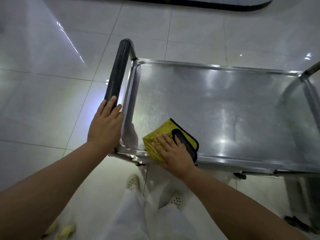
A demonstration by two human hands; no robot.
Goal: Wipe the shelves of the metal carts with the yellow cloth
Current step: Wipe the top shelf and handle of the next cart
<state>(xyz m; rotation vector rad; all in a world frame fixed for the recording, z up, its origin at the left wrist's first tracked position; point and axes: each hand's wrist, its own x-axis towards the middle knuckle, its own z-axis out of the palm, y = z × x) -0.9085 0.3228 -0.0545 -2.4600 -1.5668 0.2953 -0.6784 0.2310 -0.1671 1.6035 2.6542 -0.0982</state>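
Note:
The metal cart's top shelf (216, 104) is a shiny steel tray filling the middle and right of the head view. A folded yellow cloth (161, 134) with a black border lies on the shelf's near left corner. My right hand (173, 151) presses flat on the cloth with straight fingers. My left hand (105, 123) rests on the near end of the cart's black padded handle (117, 73), fingers laid over the bar; whether they curl round it is not visible.
The cart stands on a glossy white tiled floor (52, 92). My white trousers and white perforated shoes (133, 181) are just below the shelf's front edge. A dark-edged mat (225, 5) lies at the far top. A cart caster (240, 175) shows under the front rail.

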